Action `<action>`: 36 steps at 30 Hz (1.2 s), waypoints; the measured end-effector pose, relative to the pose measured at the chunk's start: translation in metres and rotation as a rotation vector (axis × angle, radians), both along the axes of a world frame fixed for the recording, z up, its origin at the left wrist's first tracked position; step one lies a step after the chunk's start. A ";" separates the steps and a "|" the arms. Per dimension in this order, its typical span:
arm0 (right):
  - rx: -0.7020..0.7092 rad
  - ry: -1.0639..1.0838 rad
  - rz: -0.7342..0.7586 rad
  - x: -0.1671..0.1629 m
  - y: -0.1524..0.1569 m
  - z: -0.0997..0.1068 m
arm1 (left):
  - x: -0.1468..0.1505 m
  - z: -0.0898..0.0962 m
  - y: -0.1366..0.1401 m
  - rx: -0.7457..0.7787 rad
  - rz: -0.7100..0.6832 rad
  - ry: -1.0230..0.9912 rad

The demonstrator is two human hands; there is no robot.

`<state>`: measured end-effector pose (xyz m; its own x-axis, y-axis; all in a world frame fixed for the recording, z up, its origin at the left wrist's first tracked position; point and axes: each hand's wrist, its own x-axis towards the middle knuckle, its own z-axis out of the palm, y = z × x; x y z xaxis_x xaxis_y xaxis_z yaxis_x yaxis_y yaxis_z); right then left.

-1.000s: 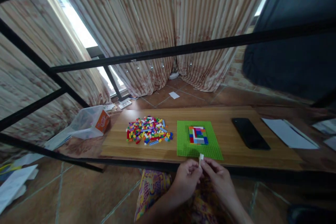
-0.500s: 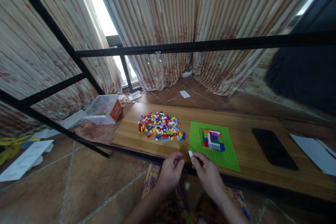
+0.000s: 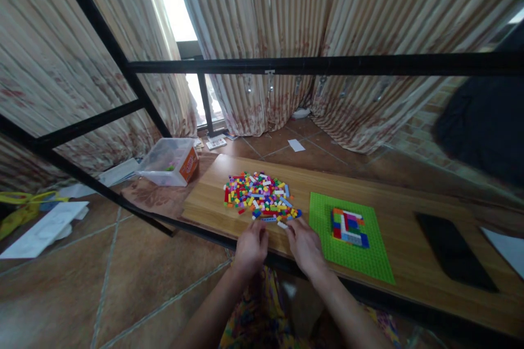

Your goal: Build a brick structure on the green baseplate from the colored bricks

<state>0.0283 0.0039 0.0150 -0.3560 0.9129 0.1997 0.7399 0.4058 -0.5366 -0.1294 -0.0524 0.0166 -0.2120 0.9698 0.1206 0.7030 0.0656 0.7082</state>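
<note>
Between the thumb and fingers of my right hand [image 3: 306,245] is a small white building brick [image 3: 282,224], held low over the table beside the pile. My left hand [image 3: 250,244] is at the near edge of the brick pile [image 3: 257,193], its fingers curled together; whether they pinch a piece is hidden. Just beyond its fingertips lies a long light blue brick [image 3: 269,219]. To the right of my hands, a green baseplate [image 3: 323,212] carries a low, multicoloured brick build [image 3: 350,228] with white, red, blue and orange parts.
The wooden table [image 3: 204,196] has a dark frame along its near edge. A black flat slab [image 3: 454,251] and white paper [image 3: 507,248] lie to the right. On the left stands a clear plastic box [image 3: 167,166] with an orange label. A black rail [image 3: 295,65] crosses beyond the table.
Both hands have moved forward from the table's near edge to the pile, my right hand carrying the white brick leftward from beside the baseplate. The whole view has shifted slightly.
</note>
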 end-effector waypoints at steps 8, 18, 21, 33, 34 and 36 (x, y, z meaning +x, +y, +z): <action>0.070 0.025 0.027 -0.020 0.032 0.010 | -0.007 -0.007 0.014 0.010 -0.009 0.079; 0.000 -0.124 -0.049 -0.017 0.058 0.005 | -0.013 -0.008 0.019 0.032 -0.017 0.009; -0.042 -0.129 -0.056 -0.023 0.060 0.010 | -0.014 -0.007 0.021 0.020 -0.014 -0.002; -0.163 -0.265 -0.070 -0.040 0.071 0.027 | -0.018 -0.010 0.024 0.086 -0.039 -0.010; -0.165 -0.267 -0.071 -0.040 0.072 0.028 | -0.018 -0.010 0.025 0.090 -0.039 -0.009; -0.166 -0.266 -0.065 -0.041 0.075 0.028 | -0.018 -0.010 0.025 0.083 -0.034 -0.006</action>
<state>-0.0131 0.0785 0.0434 -0.3151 0.9479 -0.0464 0.8848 0.2757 -0.3757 -0.1478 -0.0272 0.0068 -0.1796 0.9632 0.2000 0.6997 -0.0179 0.7142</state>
